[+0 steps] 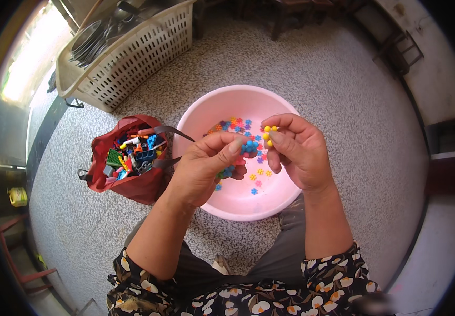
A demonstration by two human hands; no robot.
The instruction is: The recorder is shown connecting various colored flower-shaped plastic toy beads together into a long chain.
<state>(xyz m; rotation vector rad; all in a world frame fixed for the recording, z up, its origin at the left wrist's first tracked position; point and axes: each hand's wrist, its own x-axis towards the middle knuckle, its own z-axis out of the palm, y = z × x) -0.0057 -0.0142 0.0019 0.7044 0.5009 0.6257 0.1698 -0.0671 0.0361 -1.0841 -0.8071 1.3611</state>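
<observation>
A speckled grey floor (343, 89) fills most of the view, bending toward the rim. At the upper left stands a cream plastic crate (138, 58) with lattice walls, metal dishes stacked inside it. Below the middle sits a round pink basin (206, 113), with small flower-shaped plastic pieces (256, 181) in blue, yellow, orange and pink scattered over its bottom. Just left of the basin, touching or nearly touching its rim, lies an open red bag (132, 184) packed with mixed coloured building bricks, its grey strap reaching toward the basin.

Both hands are raised over the basin, close together. The left hand (203, 168) is curled, thumb and forefinger pinched shut on a blue flower piece (250, 146), with a few more coloured pieces cupped under its fingers. The right hand (298, 150) is closed with its fingertips pinched on a yellow flower piece (268, 136), held just beside the blue one; whether the 2 pieces touch cannot be told. Flower-print sleeves (338, 276) cover both forearms near the lower edge
</observation>
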